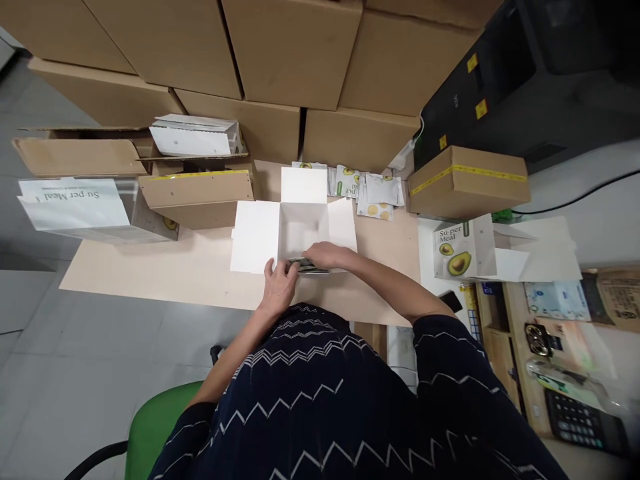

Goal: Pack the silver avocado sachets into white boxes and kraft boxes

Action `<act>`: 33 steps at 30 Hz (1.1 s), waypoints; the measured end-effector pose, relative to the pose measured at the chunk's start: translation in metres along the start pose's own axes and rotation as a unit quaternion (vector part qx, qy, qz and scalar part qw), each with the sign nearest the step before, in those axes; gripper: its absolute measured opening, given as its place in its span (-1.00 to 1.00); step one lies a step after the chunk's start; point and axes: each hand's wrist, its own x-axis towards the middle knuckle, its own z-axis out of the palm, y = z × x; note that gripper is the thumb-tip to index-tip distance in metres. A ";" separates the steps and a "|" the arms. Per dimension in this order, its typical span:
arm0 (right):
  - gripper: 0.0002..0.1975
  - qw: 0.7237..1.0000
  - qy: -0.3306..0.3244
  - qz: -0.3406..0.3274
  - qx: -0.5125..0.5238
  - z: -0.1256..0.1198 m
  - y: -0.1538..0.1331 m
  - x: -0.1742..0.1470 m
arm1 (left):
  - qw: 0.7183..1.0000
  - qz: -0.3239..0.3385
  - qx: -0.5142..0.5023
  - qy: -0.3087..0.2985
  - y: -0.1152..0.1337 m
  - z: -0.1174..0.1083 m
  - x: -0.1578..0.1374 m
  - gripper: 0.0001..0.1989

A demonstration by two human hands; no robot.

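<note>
An open white carton stands in front of me on the table, its flaps spread to the left, right and back. Along its near side lies a dark printed flat thing, too small to make out. My left hand is at the carton's near left corner, with bent fingers pressed on that thing's left end. My right hand curls over its right part at the near wall; the fingertips are hidden. Behind the carton lie several white sachets with avocado and yellow fruit prints.
Stacked brown cardboard boxes line the back. Opened boxes and a white carton occupy the table's left. A taped brown box, a black machine and an avocado-print carton stand right. A green chair is behind me.
</note>
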 end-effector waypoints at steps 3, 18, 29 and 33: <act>-0.66 0.999 -0.029 0.011 -0.007 0.000 -0.004 -0.001 | 1.000 -0.007 0.017 0.008 0.001 -0.005 0.001 -0.56; -0.54 0.671 0.510 0.154 0.516 -0.013 0.168 -0.018 | 0.996 0.067 -0.002 -0.058 0.001 -0.014 0.006 -0.61; -0.03 0.769 0.294 0.511 0.248 0.033 0.283 0.038 | 0.998 0.029 0.000 -0.051 0.010 -0.006 0.005 -0.61; -0.38 0.796 0.319 0.488 0.164 0.045 0.259 0.052 | 0.998 0.025 -0.006 -0.052 0.010 -0.005 0.006 -0.61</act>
